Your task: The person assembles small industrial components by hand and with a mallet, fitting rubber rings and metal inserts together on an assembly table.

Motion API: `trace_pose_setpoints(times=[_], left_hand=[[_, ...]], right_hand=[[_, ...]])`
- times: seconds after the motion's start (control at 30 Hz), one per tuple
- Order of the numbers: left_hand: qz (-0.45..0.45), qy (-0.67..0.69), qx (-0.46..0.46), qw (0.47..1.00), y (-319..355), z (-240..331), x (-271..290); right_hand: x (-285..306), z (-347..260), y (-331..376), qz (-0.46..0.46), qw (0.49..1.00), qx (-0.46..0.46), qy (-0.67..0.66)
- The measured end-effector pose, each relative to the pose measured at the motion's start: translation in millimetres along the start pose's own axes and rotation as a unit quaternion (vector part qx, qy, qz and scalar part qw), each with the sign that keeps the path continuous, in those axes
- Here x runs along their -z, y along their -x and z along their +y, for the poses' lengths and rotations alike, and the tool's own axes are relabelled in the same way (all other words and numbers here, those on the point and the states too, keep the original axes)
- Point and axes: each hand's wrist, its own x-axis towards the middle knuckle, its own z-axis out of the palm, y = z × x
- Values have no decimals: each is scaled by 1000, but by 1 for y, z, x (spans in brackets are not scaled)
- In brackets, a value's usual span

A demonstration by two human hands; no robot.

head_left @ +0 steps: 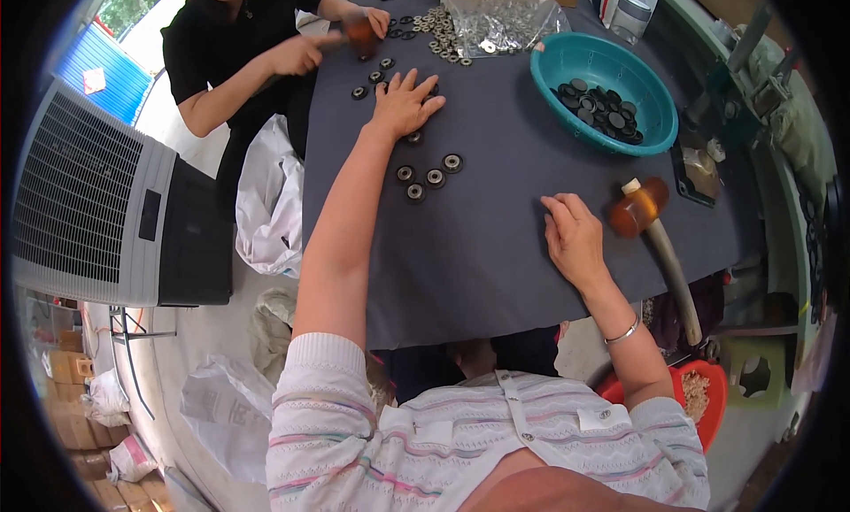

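My left hand (407, 105) lies flat with fingers spread over small black wheels with metal bearing centres, partly hiding some of them. Next to its wrist is another wheel (414, 138), and a small group of wheels (435, 177) lies nearer to me. My right hand (577, 242) rests loosely bent on the grey tabletop, thumb and forefinger apart, with nothing visible in it. Right of it lies a mallet with an amber head (639, 207) and a wooden handle. A teal basin (660, 96) holds many black discs (611, 114).
Across the table, a co-worker's hand (297, 55) is by another amber mallet (361, 36). Metal rings (436, 25) lie near a clear bag of parts (509, 23). A clear jar (630, 18) stands behind the basin. A large air cooler (115, 202) stands left of the table.
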Motion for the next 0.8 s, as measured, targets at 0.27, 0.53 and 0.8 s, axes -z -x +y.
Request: trace_pose_setpoints(times=[0.27,0.53,0.8], left_hand=[[28,33,-90,995,15,22,-8],[28,69,-169,983,73,78,8],[108,301,-86,944,102,61,44]], right_hand=[[-1,4,-7,7,1000,20,21],[-2,8,-3,9,1000,23,17],[-4,10,2,15,999,28,14]])
